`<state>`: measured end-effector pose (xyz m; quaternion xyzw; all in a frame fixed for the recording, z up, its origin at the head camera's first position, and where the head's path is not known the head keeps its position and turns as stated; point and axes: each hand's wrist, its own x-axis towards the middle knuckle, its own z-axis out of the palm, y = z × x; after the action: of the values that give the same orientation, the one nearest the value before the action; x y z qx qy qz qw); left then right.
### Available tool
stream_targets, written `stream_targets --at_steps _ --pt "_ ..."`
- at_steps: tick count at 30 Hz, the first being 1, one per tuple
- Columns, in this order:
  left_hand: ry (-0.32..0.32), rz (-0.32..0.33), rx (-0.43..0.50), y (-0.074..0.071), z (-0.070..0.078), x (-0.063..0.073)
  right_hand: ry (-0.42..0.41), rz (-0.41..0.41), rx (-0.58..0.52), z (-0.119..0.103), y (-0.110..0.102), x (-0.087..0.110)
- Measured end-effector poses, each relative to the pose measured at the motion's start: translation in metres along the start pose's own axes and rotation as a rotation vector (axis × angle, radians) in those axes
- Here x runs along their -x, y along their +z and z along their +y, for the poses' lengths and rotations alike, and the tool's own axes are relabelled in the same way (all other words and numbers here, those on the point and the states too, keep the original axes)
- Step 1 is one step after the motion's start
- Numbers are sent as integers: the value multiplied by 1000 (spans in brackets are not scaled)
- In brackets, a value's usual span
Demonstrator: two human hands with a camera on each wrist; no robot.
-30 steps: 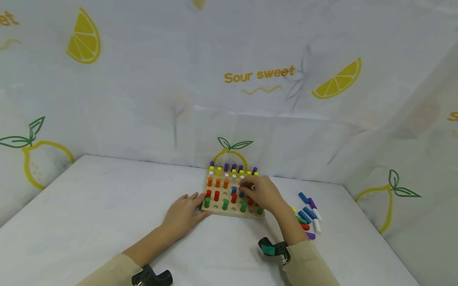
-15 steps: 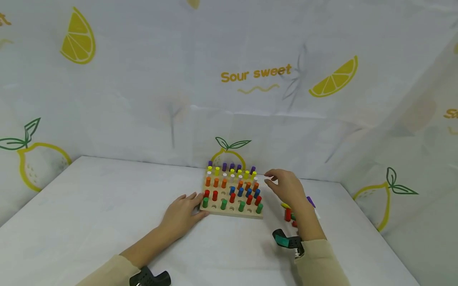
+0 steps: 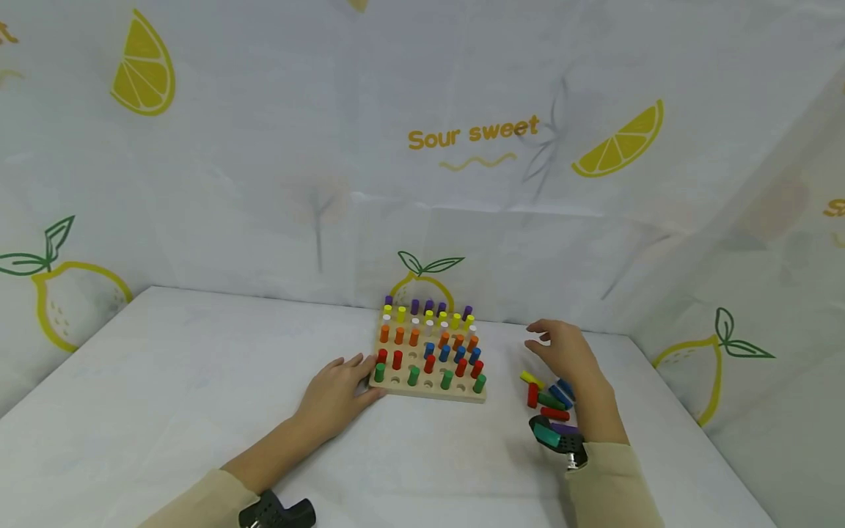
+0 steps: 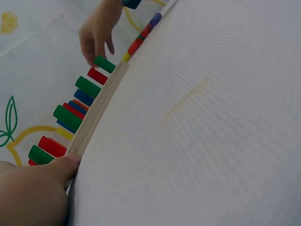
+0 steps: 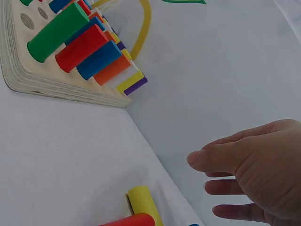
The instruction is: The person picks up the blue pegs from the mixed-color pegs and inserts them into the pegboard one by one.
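- Right hand (image 3: 566, 350) — empty, fingers loosely bent — hangs near the loose pegs (image 3: 551, 400), toward the surface's (image 3: 198, 381) right edge.
- Left hand (image 3: 333, 396), unclenched, rests against the pegboard (image 3: 439, 395), near the surface's far edge.
- Mostly done, seemingly: standing pegs (image 3: 413, 376) fill many holes; bare holes (image 3: 394, 380) remain.

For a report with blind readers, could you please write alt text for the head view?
A person's left hand touches the left edge of a wooden board holding rows of colored pegs; the empty right hand is near loose pegs on a white table. Behind is a white backdrop with lemon prints.
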<state>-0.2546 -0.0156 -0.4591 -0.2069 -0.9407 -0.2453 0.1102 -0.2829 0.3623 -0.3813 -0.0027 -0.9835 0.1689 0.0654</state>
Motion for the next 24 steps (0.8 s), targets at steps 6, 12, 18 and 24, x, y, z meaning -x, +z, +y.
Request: stream_targets --at_steps 6,12,18,24 --pt "7 7 -7 0 0 0 15 -14 -17 15 3 2" --pt "5 6 -12 -1 0 0 76 16 1 26 3 4" --pt "0 1 -6 -2 2 0 146 28 3 33 2 5" --pt "-3 -7 -3 -2 2 0 193 -28 -14 34 6 5"
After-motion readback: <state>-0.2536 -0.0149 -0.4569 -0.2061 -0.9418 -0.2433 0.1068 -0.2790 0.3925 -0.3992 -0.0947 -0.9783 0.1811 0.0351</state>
